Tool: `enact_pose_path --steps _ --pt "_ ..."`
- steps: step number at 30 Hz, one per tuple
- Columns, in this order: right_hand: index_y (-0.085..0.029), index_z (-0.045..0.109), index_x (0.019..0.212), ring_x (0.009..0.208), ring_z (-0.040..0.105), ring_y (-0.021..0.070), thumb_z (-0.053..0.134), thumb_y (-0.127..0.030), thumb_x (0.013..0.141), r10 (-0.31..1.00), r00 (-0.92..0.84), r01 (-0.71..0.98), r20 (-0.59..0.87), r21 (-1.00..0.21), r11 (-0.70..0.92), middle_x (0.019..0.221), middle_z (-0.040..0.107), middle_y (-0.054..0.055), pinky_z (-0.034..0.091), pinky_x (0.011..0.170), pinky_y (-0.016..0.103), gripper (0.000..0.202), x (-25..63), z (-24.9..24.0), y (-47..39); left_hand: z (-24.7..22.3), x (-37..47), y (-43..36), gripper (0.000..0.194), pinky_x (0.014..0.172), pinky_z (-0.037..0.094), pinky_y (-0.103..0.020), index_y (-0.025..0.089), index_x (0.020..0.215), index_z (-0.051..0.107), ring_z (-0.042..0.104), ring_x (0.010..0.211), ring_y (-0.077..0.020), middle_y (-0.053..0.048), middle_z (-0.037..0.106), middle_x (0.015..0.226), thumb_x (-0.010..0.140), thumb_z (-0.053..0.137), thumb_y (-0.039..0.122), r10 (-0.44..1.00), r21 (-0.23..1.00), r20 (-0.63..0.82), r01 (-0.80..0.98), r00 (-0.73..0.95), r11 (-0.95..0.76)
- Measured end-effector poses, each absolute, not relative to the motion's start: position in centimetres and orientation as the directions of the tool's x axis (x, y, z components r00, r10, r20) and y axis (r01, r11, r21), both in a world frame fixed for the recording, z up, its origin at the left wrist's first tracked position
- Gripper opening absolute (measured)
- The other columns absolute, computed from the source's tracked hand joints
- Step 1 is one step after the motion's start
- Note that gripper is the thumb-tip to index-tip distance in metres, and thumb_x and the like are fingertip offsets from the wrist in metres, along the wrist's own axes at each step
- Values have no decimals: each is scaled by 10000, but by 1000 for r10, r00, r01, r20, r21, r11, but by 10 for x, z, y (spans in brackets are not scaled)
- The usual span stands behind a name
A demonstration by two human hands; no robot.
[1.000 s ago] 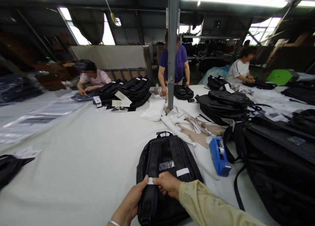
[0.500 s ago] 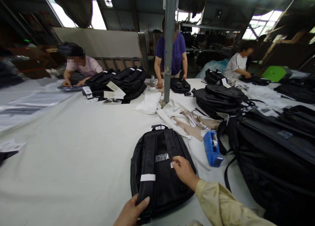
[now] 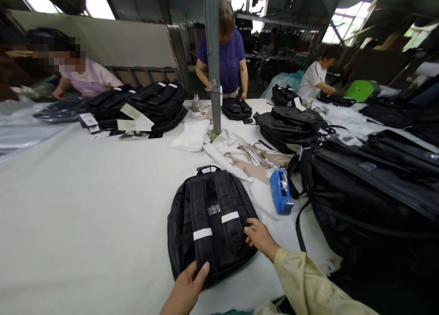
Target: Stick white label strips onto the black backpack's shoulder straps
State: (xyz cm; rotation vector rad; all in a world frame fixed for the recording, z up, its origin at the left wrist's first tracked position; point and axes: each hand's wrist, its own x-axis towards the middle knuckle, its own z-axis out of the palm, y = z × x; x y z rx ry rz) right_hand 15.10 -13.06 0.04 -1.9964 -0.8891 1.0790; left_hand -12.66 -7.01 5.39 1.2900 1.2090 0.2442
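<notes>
A black backpack (image 3: 219, 255) lies on the white-covered table with its shoulder straps facing up and its top handle pointing away from me. A white band wraps each strap, and a small shiny patch shows between the straps. My left hand (image 3: 187, 285) grips the bottom left of the backpack, thumb on top near the strap's lower end, its other fingers partly hidden. At the right side edge, my right hand (image 3: 261, 238) pinches the backpack with curled fingers, beside the right strap.
Right of the backpack stands a blue tape dispenser (image 3: 281, 192). Paper and strip scraps (image 3: 252, 166) lie beyond it, around a grey post (image 3: 212, 59). Piled black backpacks (image 3: 363, 191) fill the right side; more with tags (image 3: 157, 104) sit at far left. Several people work across the table.
My right hand has moved from the right strap's white band to the backpack's right edge. That strap now lies flat with its band fully visible. The camera view has shifted.
</notes>
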Motion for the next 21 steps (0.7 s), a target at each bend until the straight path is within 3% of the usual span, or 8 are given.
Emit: enact_pose_path --steps 2,4,7,9,12,15,17,21 --pt "-171 665 1060 853 655 212 530 -275 900 869 393 370 -302 -812 -450 903 706 87 531 828 382 233 160 2 -152 47 -144 -76 452 991 529 -446 191 1091 744 675 1090 -339 -121 757 1129 862 587 548 772 792 -350 607 530 -58" --pt "-192 676 1072 1100 602 274 591 -229 853 959 257 607 -122 -751 -258 1129 686 113 458 1008 477 238 167 2 -177 40 -159 -79 384 1082 464 -471 207 1141 744 620 1209 -346 -130 715 1252 859 592 419 757 614 -224 692 614 -379" --pt "-217 618 1247 1347 418 363 720 -249 784 996 -91 831 5 -551 79 1397 554 129 313 1132 582 476 166 2 -198 36 -161 -76 472 1133 408 -494 233 1246 704 506 1355 -326 -97 641 1385 794 578 179 681 297 -257 726 686 -620" --pt "-225 555 1338 1386 372 367 751 -284 786 971 -238 858 -19 -472 201 1466 487 139 302 1145 578 589 159 3 -194 39 -150 -70 602 1167 354 -507 243 1328 645 463 1394 -305 -84 601 1434 751 566 90 657 169 -314 721 686 -672" --pt "-236 564 1327 1370 395 337 711 -263 840 940 -337 864 -52 -414 287 1497 449 138 346 1122 540 510 149 6 -170 45 -133 -61 718 1188 258 -584 253 1390 583 421 1419 -331 -112 559 1472 696 630 75 618 98 -408 705 672 -702" --pt "-204 593 1278 1300 470 294 604 -156 902 938 -329 882 -106 -390 265 1452 487 142 403 1076 511 380 143 10 -147 46 -127 -55 826 1144 283 -596 213 1425 540 317 1467 -378 -166 474 1533 630 759 181 635 74 -423 723 646 -686" --pt "-177 590 1267 1232 529 274 581 -178 937 947 -285 895 -146 -394 208 1384 535 133 449 1038 506 330 141 14 -139 45 -128 -52 868 1112 332 -541 175 1424 538 310 1464 -383 -194 480 1520 603 808 254 668 67 -403 748 626 -660" --pt "-162 571 1274 1119 607 258 614 -368 957 958 -241 896 -157 -416 157 1294 584 108 540 938 482 381 130 20 -138 45 -134 -40 608 1015 435 -453 197 1297 644 517 1307 -347 -163 645 1333 700 737 270 666 110 -386 749 638 -653"
